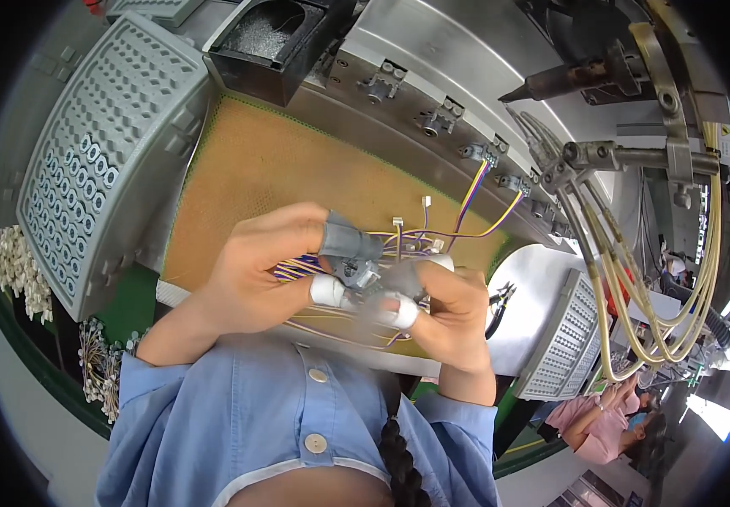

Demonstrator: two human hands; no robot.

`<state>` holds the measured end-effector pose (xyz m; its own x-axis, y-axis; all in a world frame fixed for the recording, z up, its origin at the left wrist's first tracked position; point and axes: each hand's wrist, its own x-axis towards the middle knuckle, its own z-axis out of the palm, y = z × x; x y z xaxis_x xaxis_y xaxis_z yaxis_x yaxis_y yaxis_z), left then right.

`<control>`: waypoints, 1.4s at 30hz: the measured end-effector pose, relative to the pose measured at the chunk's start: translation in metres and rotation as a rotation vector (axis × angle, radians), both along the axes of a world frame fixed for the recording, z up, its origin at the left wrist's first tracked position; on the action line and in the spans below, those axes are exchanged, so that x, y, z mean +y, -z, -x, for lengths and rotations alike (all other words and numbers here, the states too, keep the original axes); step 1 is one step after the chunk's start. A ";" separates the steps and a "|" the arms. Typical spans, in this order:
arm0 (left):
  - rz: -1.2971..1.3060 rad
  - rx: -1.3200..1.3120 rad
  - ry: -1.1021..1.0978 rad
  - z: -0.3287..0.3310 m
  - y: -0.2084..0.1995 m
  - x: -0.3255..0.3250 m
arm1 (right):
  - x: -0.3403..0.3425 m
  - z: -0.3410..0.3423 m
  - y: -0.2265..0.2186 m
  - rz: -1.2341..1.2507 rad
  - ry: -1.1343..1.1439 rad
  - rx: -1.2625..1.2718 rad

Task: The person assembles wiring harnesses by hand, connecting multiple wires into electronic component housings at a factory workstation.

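Note:
My left hand (251, 270) is closed in a pinch, thumb and forefinger wrapped in grey and white covers. Between those fingertips sits a small metallic part with a white piece (361, 274), its exact kind unclear. Opposite it, my right hand (454, 317) is also closed, its covered fingertips almost meeting the part; motion smears them, and what they hold cannot be made out. Purple, yellow and white wires (297, 268) run behind and under both hands. Small white connectors (397, 222) stand on some wire ends just beyond the fingers.
A tan work mat (272, 160) lies beneath. Metal clamps (441, 117) line the fixture behind, two with wires. A soldering iron (551, 82) and tubes (610, 253) hang at right. Ring-filled grey tray (120, 110) stands left; pliers (500, 308) and another tray (563, 338) lie right. A co-worker (597, 418) sits beyond.

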<state>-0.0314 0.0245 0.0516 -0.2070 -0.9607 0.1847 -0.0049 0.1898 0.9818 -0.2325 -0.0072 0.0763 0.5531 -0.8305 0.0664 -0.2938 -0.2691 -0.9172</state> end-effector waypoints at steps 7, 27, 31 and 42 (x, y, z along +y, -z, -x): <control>0.075 -0.081 0.083 -0.002 -0.003 -0.002 | -0.005 0.010 -0.007 -0.320 -0.134 0.009; 0.134 -0.068 -0.051 0.012 -0.003 -0.001 | -0.003 0.011 -0.021 -0.362 -0.005 0.097; 0.202 -0.121 -0.060 0.011 -0.001 -0.002 | -0.004 0.015 -0.013 -0.302 -0.069 0.087; 0.325 -0.212 0.084 0.017 -0.011 -0.035 | -0.019 0.022 0.005 -0.604 -0.156 -0.204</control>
